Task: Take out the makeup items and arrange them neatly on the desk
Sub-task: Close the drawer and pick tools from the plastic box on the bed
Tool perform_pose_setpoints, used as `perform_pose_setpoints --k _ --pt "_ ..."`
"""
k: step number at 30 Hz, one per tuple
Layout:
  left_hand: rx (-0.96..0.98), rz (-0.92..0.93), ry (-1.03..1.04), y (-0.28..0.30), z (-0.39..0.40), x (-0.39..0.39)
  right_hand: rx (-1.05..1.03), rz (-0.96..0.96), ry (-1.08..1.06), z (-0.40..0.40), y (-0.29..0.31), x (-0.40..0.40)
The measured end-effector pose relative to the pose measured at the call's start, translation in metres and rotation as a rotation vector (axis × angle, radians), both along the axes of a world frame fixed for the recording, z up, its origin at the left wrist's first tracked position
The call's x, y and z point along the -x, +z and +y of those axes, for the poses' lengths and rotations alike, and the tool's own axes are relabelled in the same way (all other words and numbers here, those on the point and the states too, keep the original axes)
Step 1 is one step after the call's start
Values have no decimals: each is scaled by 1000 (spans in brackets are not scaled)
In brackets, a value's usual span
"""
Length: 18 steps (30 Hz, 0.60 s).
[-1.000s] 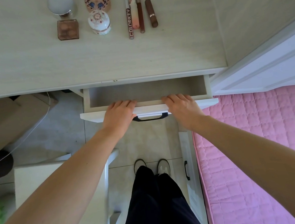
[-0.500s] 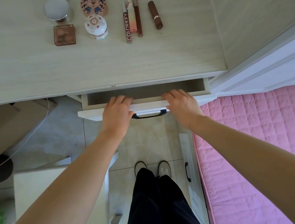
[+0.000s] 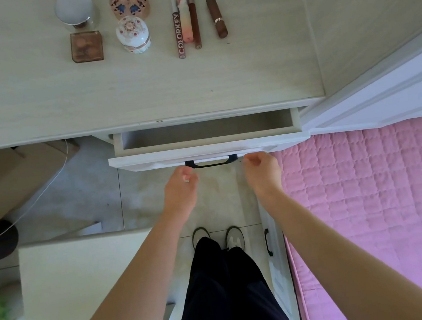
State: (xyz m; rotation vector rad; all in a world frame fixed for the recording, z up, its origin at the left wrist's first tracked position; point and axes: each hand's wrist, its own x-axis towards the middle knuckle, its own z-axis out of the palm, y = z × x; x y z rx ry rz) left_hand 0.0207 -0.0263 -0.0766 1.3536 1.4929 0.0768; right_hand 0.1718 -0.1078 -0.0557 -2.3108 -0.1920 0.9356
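Observation:
Makeup lies in rows at the far side of the pale desk (image 3: 143, 93): a silver-lidded jar (image 3: 74, 7), a square brown compact (image 3: 87, 46), a round patterned tin (image 3: 129, 1), a white painted pot (image 3: 133, 34), a tube marked COLORKEY (image 3: 179, 34), a pink stick (image 3: 185, 19), a dark red pencil (image 3: 194, 18) and a brown lipstick (image 3: 216, 16). The white drawer (image 3: 209, 151) stands slightly open, and the part I can see holds nothing. My left hand (image 3: 181, 187) and right hand (image 3: 263, 170) hang just below its black handle (image 3: 211, 162), fingers loosely curled, touching nothing.
A pink quilted bed (image 3: 373, 193) fills the right side, with a white frame (image 3: 382, 96) above it. A white stool (image 3: 86, 281) stands at lower left, and a cardboard box (image 3: 13, 178) and a cable sit under the desk. My legs and shoes (image 3: 218, 238) are below the drawer.
Both hands were resting on top of the drawer front and pushed it part-way in. Now they have come off it and dropped back below the handle.

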Motion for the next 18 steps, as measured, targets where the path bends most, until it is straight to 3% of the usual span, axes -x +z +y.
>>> perform_pose_setpoints --k 3,5,9,18 --pt "327 -173 304 -3 10 -11 -9 522 -441 13 -10 -5" --pt "535 -308 544 -7 17 -17 -79 707 -594 20 -13 -9" --pt "670 -433 849 -18 29 -24 -162 830 -696 33 -21 -13" --pt "740 -637 953 -22 37 -29 -284 958 -733 43 -36 -22"
